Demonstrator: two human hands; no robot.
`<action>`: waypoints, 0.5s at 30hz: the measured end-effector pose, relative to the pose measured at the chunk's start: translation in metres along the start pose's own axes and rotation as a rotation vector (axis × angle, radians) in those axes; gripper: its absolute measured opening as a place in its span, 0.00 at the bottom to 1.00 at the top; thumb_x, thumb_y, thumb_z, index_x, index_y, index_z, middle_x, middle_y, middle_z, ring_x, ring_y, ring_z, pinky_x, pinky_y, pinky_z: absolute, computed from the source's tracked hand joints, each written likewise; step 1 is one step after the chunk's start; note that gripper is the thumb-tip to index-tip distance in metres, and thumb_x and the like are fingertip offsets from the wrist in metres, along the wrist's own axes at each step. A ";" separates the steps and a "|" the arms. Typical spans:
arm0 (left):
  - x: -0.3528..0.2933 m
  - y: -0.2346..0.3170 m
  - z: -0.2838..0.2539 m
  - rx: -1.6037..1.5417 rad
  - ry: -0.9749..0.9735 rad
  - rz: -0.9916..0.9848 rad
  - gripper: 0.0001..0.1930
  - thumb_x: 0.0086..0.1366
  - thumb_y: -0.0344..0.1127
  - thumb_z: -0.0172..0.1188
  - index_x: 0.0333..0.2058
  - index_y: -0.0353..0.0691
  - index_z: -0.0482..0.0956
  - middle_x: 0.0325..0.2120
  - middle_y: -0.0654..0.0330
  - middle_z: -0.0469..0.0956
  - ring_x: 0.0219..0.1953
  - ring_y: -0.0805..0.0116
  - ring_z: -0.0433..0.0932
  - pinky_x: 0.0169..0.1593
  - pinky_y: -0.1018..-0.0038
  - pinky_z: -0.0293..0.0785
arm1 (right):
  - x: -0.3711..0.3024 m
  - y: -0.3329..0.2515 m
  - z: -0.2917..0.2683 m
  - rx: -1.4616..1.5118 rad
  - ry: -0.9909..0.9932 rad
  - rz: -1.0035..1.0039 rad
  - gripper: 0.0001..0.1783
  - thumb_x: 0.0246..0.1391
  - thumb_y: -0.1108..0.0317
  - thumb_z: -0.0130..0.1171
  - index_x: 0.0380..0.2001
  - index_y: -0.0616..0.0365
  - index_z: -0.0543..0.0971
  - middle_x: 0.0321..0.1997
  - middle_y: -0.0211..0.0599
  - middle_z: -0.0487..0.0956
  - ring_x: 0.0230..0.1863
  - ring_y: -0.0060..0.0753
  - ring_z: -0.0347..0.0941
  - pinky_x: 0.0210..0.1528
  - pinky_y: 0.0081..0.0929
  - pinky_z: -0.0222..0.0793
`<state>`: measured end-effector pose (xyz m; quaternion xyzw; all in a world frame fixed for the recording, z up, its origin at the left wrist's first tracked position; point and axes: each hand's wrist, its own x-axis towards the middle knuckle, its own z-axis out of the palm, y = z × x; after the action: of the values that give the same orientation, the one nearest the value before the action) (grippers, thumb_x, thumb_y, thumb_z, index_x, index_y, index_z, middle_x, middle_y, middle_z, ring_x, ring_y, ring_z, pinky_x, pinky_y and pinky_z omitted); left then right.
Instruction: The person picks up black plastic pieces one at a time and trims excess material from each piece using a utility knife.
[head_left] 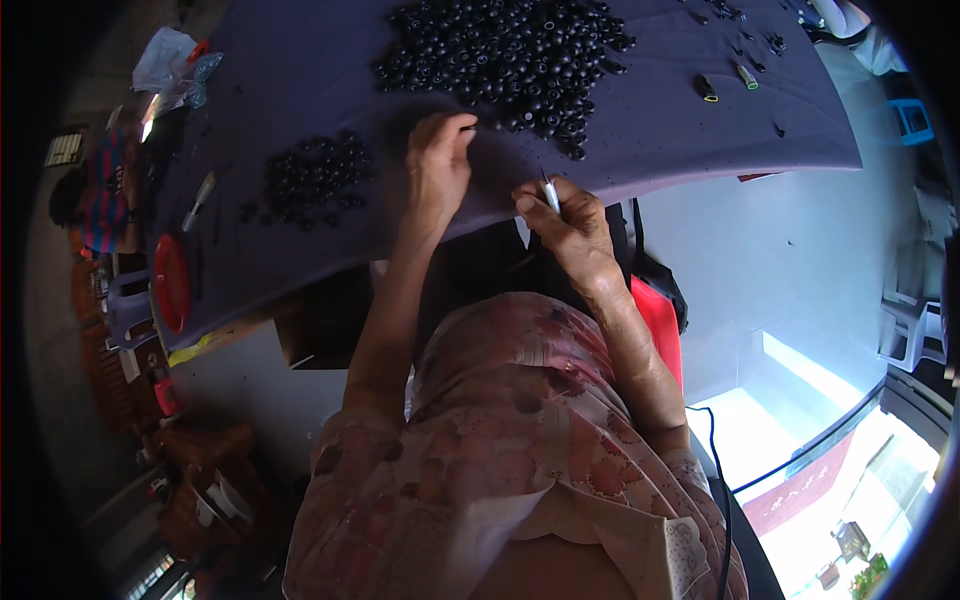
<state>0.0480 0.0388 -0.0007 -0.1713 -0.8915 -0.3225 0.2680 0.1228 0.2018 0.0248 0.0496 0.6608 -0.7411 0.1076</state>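
Here, the right hand (578, 228) grips a white-handled pointed tool (551, 196), best angled away from the curled left hand (440, 160), its contents indiscernible, near black beadlike pieces (510, 60) heaped on the desk (310, 60).

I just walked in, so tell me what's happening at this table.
The person's right hand holds a slim white tool by the near edge of the purple cloth. The left hand is just short of a large pile of small black pieces; whether it holds one is unclear. A smaller pile of dark pieces lies to its left.
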 end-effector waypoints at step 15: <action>-0.012 0.067 -0.041 -1.108 -0.010 -0.478 0.08 0.57 0.23 0.51 0.37 0.30 0.73 0.35 0.52 0.75 0.34 0.69 0.75 0.39 0.76 0.72 | -0.008 -0.032 0.019 0.207 0.016 -0.143 0.05 0.49 0.71 0.55 0.30 0.60 0.74 0.21 0.21 0.70 0.19 0.10 0.57 0.21 0.11 0.52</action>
<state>0.1046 0.0588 0.0517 -0.0819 -0.6060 -0.7893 0.0548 0.1245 0.1872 0.0599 0.0189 0.5835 -0.8108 0.0435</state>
